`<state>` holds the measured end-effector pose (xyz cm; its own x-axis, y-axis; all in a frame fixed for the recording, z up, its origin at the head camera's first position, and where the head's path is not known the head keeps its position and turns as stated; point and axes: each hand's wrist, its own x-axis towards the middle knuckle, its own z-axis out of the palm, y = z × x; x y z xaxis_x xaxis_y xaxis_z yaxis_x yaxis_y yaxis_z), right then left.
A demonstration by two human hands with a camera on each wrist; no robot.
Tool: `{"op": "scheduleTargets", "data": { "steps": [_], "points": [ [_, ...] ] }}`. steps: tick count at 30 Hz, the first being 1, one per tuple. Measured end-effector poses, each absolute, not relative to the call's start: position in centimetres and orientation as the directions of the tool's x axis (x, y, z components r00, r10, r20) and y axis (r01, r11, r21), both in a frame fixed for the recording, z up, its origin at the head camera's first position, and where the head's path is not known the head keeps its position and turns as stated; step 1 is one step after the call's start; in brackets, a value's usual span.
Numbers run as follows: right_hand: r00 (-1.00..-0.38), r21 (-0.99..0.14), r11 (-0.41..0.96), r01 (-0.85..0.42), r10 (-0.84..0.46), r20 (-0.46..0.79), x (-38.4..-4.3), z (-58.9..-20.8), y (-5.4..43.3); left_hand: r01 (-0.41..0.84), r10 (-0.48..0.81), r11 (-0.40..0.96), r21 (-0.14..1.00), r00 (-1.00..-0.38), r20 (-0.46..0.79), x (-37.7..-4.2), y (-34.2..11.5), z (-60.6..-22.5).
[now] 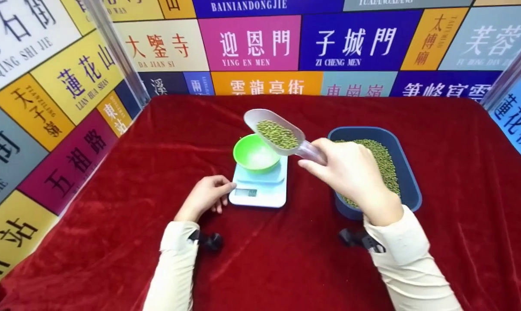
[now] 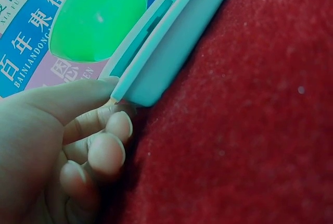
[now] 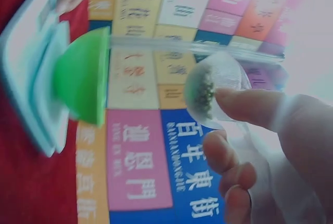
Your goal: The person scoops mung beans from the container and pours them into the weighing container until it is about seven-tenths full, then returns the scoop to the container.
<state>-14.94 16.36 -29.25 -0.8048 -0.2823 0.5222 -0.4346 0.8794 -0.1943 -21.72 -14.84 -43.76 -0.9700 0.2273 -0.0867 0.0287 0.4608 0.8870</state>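
Note:
My right hand [image 1: 351, 170] grips the handle of a clear plastic scoop [image 1: 252, 117], which carries green beans [image 1: 277, 134]. The scoop is held over the right side of a bright green bowl [image 1: 249, 151]. That bowl stands on a pale blue and white kitchen scale [image 1: 267, 199] with a small display at its front. At the scale's front left corner, the thumb and forefinger of my left hand [image 1: 206, 194] pinch the edge, as the left wrist view shows. In the right wrist view the scoop [image 3: 229, 70] hangs apart from the bowl [image 3: 86, 78].
A dark blue tub [image 1: 411, 190] of green beans stands to the right, partly hidden beneath my right hand and forearm. Red velvet cloth [image 1: 277, 259] covers the table. Behind it rises a wall of coloured sign panels [image 1: 256, 43], with clear upright posts at both back corners.

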Motion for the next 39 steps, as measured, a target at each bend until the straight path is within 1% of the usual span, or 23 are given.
{"op": "scheduleTargets", "data": {
  "steps": [5, 10, 18, 22, 29, 35, 39],
  "points": [
    [-0.831, -0.226, 0.879, -0.42, -0.272, 0.486, -15.0, -29.1, 15.2, 0.014, 0.244, 0.432, 0.902, -0.964, -0.102, -21.4, -14.2, -45.0],
    [-0.865, -0.238, 0.889, -0.391, -0.266, 0.426, -15.1, -29.6, 15.1, 0.016, 0.254, 0.443, 0.896, -0.961, -0.108, -21.3, -13.9, -45.8],
    [-0.891, -0.3, 0.866, -0.399, -0.29, 0.349, -15.6, -29.5, 15.2, 0.008, 0.242, 0.441, 0.897, -0.964, -0.11, -21.5, -14.3, -45.4],
    [-0.895, -0.311, 0.861, -0.402, -0.298, 0.332, -15.7, -29.1, 15.2, 0.01, 0.235, 0.447, 0.894, -0.966, -0.107, -21.8, -14.6, -44.7],
    [-0.869, -0.298, 0.841, -0.451, -0.339, 0.361, -16.2, -28.9, 16.0, 0.017, 0.231, 0.467, 0.884, -0.967, -0.103, -22.1, -15.2, -43.7],
    [-0.885, -0.318, 0.844, -0.433, -0.331, 0.327, -16.5, -29.3, 16.6, 0.026, 0.229, 0.476, 0.879, -0.969, -0.096, -22.1, -15.3, -43.7],
    [-0.89, -0.339, 0.833, -0.437, -0.348, 0.294, -16.5, -29.4, 16.7, 0.026, 0.232, 0.467, 0.884, -0.968, -0.095, -22.1, -15.1, -43.9]
  ]
}}
